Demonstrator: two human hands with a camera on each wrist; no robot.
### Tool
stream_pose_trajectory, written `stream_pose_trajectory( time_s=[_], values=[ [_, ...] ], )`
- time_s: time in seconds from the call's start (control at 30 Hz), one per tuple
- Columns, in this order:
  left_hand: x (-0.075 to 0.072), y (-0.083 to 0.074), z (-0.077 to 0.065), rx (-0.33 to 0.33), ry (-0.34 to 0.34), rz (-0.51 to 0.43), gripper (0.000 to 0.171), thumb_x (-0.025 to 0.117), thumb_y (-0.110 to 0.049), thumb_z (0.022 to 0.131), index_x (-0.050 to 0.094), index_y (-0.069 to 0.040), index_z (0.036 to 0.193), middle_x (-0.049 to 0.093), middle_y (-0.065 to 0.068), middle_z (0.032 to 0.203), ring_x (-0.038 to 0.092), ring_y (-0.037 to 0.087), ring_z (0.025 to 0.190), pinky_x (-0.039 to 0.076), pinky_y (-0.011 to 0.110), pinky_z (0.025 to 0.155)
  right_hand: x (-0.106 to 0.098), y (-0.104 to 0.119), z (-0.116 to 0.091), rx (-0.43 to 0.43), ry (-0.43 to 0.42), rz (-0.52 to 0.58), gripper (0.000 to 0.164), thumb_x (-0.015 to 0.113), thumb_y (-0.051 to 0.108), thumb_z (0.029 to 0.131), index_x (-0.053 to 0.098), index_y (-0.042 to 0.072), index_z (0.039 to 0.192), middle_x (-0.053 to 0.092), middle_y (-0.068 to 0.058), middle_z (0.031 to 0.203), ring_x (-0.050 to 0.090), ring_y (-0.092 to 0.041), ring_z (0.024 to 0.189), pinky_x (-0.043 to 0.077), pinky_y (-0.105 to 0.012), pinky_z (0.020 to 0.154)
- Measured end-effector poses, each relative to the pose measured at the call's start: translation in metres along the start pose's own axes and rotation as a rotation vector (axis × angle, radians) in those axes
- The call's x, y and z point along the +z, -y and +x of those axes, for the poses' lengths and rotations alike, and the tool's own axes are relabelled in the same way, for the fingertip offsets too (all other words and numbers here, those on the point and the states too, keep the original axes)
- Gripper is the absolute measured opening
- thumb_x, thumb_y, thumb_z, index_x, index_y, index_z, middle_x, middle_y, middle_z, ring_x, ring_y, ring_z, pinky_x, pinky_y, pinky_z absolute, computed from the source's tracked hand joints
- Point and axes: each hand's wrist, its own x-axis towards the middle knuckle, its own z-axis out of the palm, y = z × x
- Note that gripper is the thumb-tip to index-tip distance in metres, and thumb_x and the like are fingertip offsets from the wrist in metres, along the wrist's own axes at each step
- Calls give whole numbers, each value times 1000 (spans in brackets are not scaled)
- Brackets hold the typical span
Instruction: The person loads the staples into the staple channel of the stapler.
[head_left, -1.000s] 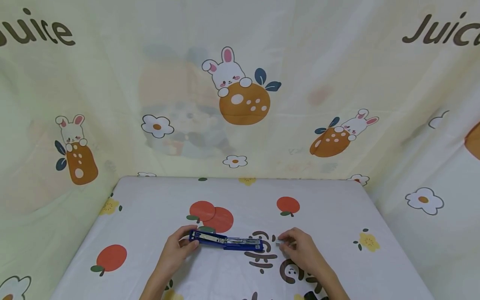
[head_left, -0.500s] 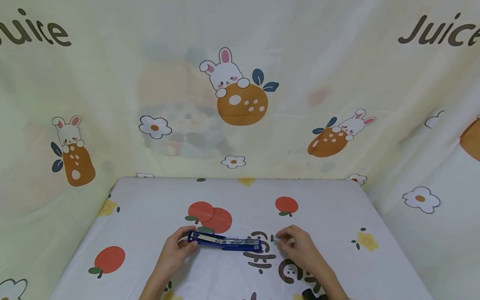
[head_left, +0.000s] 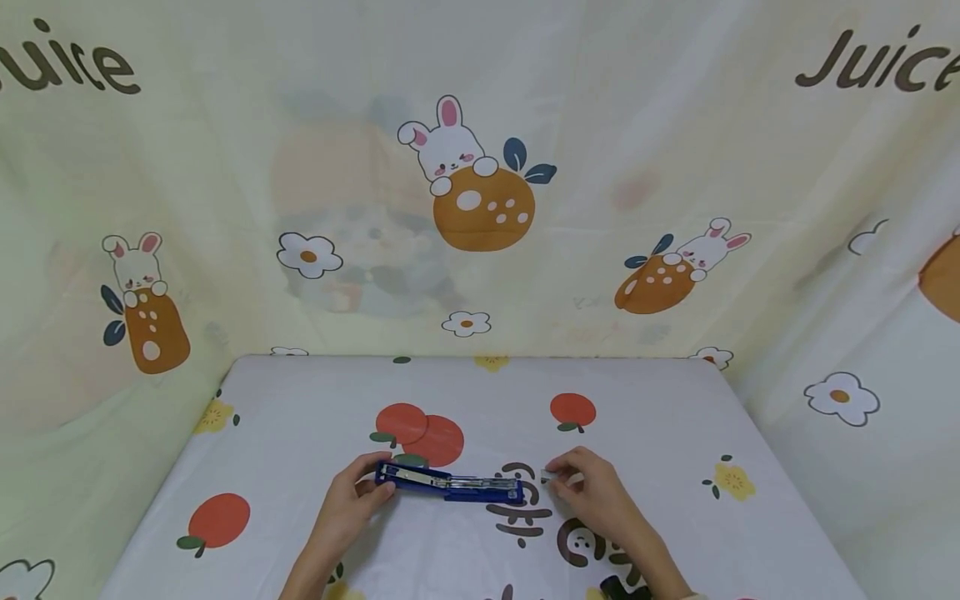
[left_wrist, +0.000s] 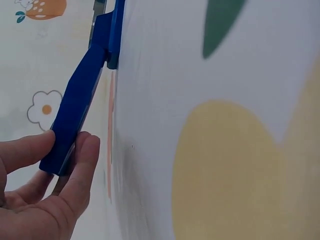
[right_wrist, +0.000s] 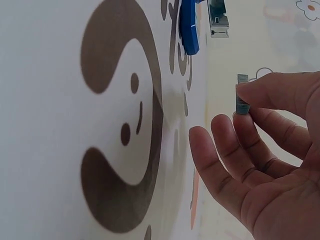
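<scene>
Blue stapler [head_left: 448,484], opened, stretches sideways in the head view, free end pointing toward the right hand [head_left: 594,490]. Left wrist view: the left hand [left_wrist: 56,205] pinches the stapler's other end. Right wrist view: thumb and finger pinch staples [right_wrist: 242,108] just beyond the stapler's free end.

Pale curtains [head_left: 217,167] w/ bunny prints [head_left: 453,154], white flowers [head_left: 842,399] & "Juice" lettering [head_left: 873,68] hang far, left & right; white tablecloth [head_left: 645,442] bears red fruit [head_left: 573,409], yellow blooms [head_left: 735,482], brown characters nr. ctr. [head_left: 519,510].
</scene>
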Motion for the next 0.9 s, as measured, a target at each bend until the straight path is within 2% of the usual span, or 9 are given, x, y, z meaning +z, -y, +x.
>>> stream_pose_trajectory(
  time_s=[0.17, 0.37, 0.9],
  values=[
    [0, 1, 0, -19, -10, 24, 47, 68, 3, 98, 62, -6, 143, 63, 20, 144, 70, 23, 109, 62, 22, 83, 2, 0, 0, -28, 13, 13, 18, 80, 1, 91, 77, 13, 105, 69, 1, 100, 63, -5, 88, 59, -16, 76],
    [1, 2, -1, -51, -23, 60, 48, 68, 1, 99, 61, -8, 145, 62, 18, 145, 67, 21, 104, 59, 21, 78, 3, 0, 0, -50, 30, 7, 17, 79, 3, 92, 76, 12, 106, 69, 1, 101, 63, -4, 89, 59, -16, 77],
    [3, 1, 3, -30, -22, 48, 47, 68, 2, 99, 61, -6, 144, 63, 20, 145, 69, 23, 106, 60, 20, 80, 8, 5, 4, -51, 49, -4, 19, 80, 4, 91, 76, 13, 107, 69, 1, 102, 64, -4, 89, 59, -16, 78]
  ],
)
